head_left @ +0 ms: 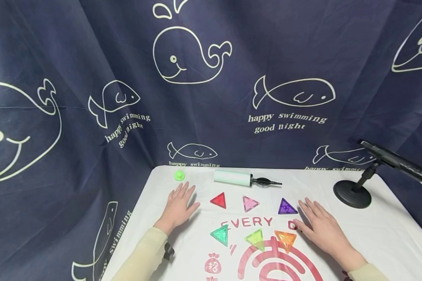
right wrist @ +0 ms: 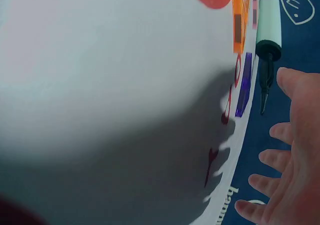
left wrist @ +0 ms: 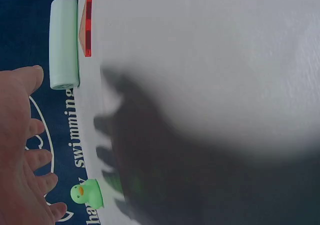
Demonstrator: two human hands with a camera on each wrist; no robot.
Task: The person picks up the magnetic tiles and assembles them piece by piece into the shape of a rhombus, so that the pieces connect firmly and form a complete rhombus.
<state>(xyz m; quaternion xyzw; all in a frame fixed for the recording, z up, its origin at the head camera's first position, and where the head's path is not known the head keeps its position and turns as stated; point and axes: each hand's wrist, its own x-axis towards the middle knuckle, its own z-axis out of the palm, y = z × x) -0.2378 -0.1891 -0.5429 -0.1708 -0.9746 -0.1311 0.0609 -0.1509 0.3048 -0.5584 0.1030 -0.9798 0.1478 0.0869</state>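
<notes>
My left hand is held with fingers spread over the left part of the table, holding nothing. Just beyond its fingertips sits a small green rubber duck. My right hand, also with straight fingers and nothing in it, is right of a purple triangle tile. Between the hands lie more translucent triangle tiles in two rows: red and pink behind, teal, yellow-green and orange in front. Behind them lies a pale green hand pump with a black nozzle pointing right.
A black stand with a round base and a long angled arm is at the table's right back. The white cloth carries red printing. A dark blue curtain with whales and fish hangs behind and to the left.
</notes>
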